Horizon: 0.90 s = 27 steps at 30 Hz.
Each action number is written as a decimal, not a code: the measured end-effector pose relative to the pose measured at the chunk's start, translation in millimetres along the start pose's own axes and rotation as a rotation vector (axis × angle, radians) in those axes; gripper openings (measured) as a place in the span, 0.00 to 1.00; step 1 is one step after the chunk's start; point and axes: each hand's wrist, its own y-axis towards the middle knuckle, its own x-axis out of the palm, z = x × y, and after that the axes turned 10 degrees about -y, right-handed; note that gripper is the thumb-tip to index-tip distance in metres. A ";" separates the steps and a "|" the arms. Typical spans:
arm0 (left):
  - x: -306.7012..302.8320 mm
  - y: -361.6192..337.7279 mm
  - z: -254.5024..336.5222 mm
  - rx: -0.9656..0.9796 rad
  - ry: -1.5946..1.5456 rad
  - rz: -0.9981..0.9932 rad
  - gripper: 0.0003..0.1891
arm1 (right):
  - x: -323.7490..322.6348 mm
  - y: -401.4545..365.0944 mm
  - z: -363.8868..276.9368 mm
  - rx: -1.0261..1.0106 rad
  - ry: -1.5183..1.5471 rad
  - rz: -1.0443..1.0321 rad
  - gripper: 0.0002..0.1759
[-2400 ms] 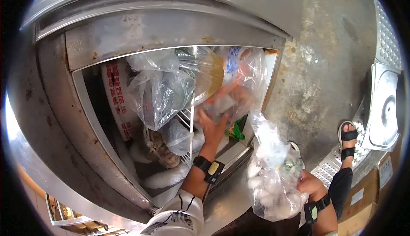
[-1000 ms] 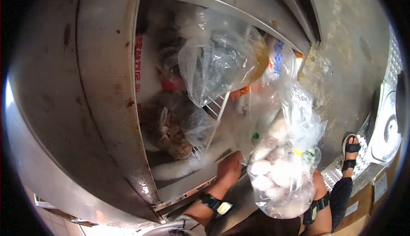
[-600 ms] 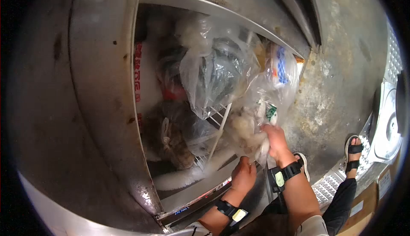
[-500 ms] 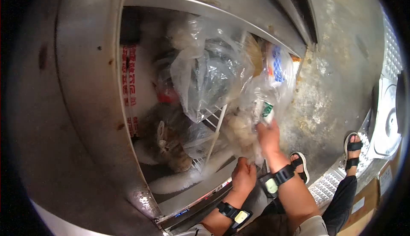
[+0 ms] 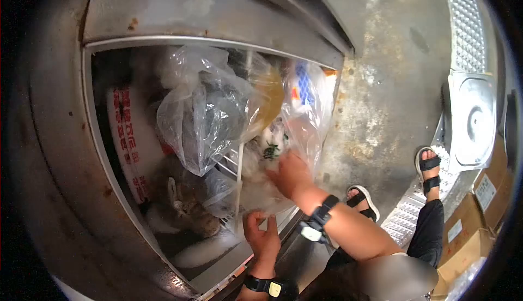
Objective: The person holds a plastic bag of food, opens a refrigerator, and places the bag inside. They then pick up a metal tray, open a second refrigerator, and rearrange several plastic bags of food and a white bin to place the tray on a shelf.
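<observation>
My left hand (image 5: 262,239) is at the near edge of the open cold compartment, fingers curled and pinched on the edge of a thin clear plastic bag (image 5: 280,202). My right hand (image 5: 294,175) reaches inside, its fingers bent against the same bag; their tips are partly hidden. Just beyond those fingers lies a whitish bundle with a dark green patch (image 5: 271,149), whose kind I cannot make out. Behind it stands a clear bag with blue, white and orange print (image 5: 303,85). To its left is a large crumpled clear bag (image 5: 207,121).
Metal walls frame the compartment (image 5: 215,42), with a white wire rack (image 5: 239,170) inside. A white box with red lettering (image 5: 125,132) lies at left. A frosty brown bundle (image 5: 196,219) sits near the front. Beyond are sandalled feet (image 5: 427,162), a metal lid (image 5: 474,121) and cardboard boxes (image 5: 463,230).
The view has shifted, so the compartment appears farther left and lower. My right hand has moved deeper inside, and the whitish bundle with green has shifted left. My left hand stays near the front edge.
</observation>
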 end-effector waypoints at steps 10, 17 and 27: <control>76.8 74.7 -10.5 0.414 0.289 0.009 0.38 | -73.2 -91.0 25.7 -0.195 0.456 0.200 0.24; 59.8 200.6 -64.8 0.044 1.038 -0.302 0.30 | -64.4 -147.9 140.1 0.083 0.108 -0.021 0.19; 45.8 175.1 -144.8 0.126 -0.120 0.168 0.27 | -145.7 -193.8 254.9 0.266 -0.134 0.243 0.12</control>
